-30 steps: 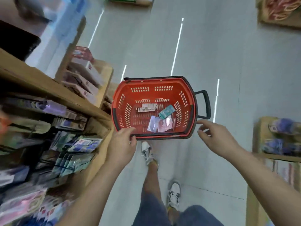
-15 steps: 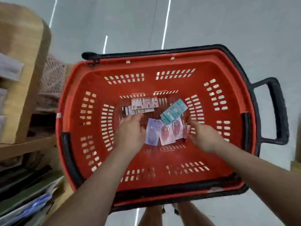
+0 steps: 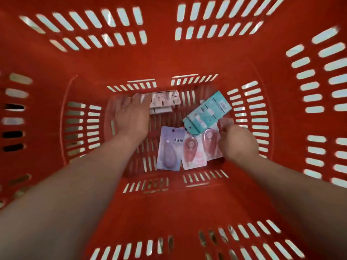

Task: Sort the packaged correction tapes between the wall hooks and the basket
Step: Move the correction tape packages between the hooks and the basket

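Two hands reach down into the red basket (image 3: 187, 59). Left hand (image 3: 131, 119) lies flat with fingers spread, its blurred tips at the white packs (image 3: 165, 102) on the far left of the basket floor. Right hand (image 3: 239, 144) curls at the right edge of a pink pack (image 3: 211, 145); whether it grips is unclear. Beside that lie a second pink pack (image 3: 193, 152) and a lilac pack (image 3: 169, 149), with a teal pack (image 3: 206, 113) overlapping the pink ones' far ends.

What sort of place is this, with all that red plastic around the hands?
Probably a shop, perhaps a stationery one. The view looks into a red slotted shopping basket, and on its floor lie retail packs: a purple pack and a teal pack with hanging holes.
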`<state>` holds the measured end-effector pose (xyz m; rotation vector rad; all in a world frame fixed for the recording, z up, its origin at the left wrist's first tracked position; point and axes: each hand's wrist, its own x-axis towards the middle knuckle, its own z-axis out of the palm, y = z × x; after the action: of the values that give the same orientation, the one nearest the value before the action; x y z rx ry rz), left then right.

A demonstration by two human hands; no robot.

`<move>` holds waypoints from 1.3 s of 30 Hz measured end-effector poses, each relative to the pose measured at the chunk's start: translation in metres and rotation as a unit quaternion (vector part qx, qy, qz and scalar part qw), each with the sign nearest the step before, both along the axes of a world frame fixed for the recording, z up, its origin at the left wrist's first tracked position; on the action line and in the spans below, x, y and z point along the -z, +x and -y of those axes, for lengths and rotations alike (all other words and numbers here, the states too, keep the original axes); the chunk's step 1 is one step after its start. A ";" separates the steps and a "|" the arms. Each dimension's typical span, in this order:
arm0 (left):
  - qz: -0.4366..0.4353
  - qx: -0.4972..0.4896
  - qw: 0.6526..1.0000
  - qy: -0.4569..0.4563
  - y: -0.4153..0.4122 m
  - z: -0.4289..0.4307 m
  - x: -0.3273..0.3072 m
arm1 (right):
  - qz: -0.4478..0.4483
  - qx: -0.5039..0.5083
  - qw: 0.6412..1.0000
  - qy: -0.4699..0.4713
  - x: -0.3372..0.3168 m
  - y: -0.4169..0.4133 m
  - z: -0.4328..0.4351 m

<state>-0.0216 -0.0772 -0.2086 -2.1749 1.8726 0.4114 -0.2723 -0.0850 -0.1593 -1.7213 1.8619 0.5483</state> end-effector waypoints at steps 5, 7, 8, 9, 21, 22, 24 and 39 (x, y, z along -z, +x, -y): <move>-0.126 -0.039 0.990 -0.053 0.017 -0.001 -0.032 | 0.175 0.126 0.972 -0.095 -0.017 0.012 0.020; -0.337 -0.176 0.925 0.009 0.003 -0.003 -0.054 | 0.276 0.265 0.922 -0.049 -0.027 0.024 0.025; -0.452 -0.253 0.854 0.051 -0.008 -0.006 -0.065 | 0.321 0.338 0.885 -0.020 -0.032 0.029 0.025; -0.525 -0.312 0.787 0.090 -0.021 -0.010 -0.074 | 0.352 0.391 0.850 0.010 -0.038 0.033 0.026; -0.589 -0.384 0.642 0.306 -0.096 -0.013 -0.068 | 0.521 0.491 0.669 0.199 -0.041 0.016 0.014; -0.565 -0.340 0.677 0.326 -0.098 -0.007 -0.070 | 0.494 0.483 0.704 0.163 -0.039 0.016 0.014; -0.480 -0.208 0.768 0.369 -0.097 0.002 -0.075 | 0.399 0.466 0.785 0.091 -0.032 0.015 0.013; -0.295 -0.239 0.907 0.180 -0.126 0.040 0.003 | 0.126 0.408 0.896 -0.120 -0.020 0.000 0.013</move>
<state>-0.1473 -0.1173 -0.2115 -2.3742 1.2834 1.5248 -0.2720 -0.0977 -0.1396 -0.9087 2.2713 -0.2387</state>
